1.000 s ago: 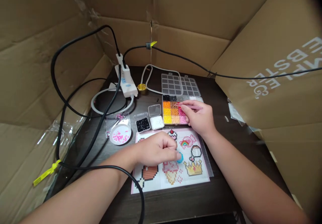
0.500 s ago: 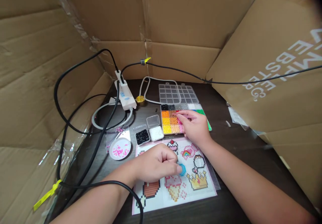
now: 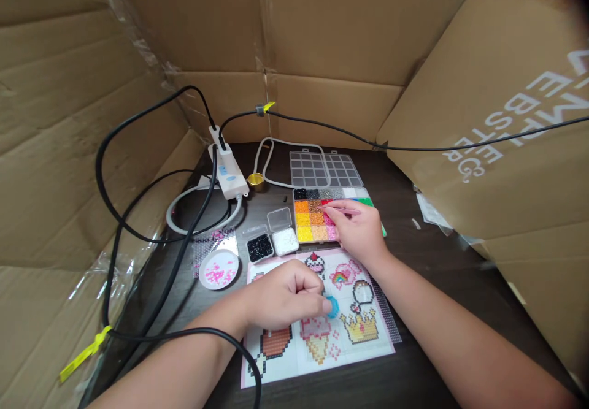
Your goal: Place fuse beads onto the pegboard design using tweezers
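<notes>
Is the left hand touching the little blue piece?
Touching. The head view shows the left hand pinching the blue piece at its fingertips.

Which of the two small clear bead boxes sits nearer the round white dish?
The small clear box of black beads; the white-bead box lies right of it.

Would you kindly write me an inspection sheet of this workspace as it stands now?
Surface: dark table, partly covered.
Job's things: bead box, lid open behind; pattern sheet in front of it.
Clutter: dish of pink beads, black-bead tub, white-bead tub, gold disc.
Grippers: left hand curled shut on blue piece over the sheet; right hand holds pink tweezers over the bead box.
Cables: black cables cross the table and left forearm; white power strip; white cord looped.
Surroundings: cardboard walls on three sides.
</notes>
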Demonstrator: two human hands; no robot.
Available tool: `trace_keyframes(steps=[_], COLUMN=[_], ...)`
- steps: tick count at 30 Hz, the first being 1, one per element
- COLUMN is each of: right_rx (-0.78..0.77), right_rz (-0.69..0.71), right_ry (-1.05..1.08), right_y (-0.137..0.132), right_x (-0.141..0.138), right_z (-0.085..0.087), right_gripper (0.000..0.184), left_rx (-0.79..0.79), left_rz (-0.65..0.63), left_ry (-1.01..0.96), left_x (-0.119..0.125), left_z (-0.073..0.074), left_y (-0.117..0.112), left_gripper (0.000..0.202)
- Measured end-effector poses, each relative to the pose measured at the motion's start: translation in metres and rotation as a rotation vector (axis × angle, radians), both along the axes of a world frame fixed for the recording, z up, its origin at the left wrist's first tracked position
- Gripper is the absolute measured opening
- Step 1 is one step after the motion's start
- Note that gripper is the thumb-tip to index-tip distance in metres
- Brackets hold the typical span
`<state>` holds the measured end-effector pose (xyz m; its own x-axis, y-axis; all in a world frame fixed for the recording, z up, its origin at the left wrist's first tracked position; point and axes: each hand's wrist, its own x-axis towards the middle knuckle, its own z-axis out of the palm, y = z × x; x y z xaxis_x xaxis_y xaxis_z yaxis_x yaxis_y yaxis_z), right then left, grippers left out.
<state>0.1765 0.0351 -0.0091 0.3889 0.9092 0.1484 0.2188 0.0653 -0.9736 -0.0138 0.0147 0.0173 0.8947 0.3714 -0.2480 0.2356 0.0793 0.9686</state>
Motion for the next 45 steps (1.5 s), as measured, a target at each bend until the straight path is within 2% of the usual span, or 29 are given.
trace_keyframes(steps=[7,31,45], right_rx=[-0.006,0.036,0.027], right_rz=[0.006,0.018,0.009], right_ry=[0.053,-0.017,-0.016], right_y=[0.0034,0.0071,0.0062], right_x=[0.0003,0.002,0.0012], right_z=[-0.0045,-0.0089,-0.0059], right_gripper=[0.018,0.014,0.014], left_rx=[0.012,0.03,0.038], left_rz=[0.0,0.013,0.001], left_ry=[0.003,-0.019,-0.005], left_x=[0.0009,-0.0002,0.0005], left_z=[0.0012,-0.0027,0.0003], left_y=[0.0009,-0.0005,-0.0009], left_gripper=[0.049,0.05,0.05])
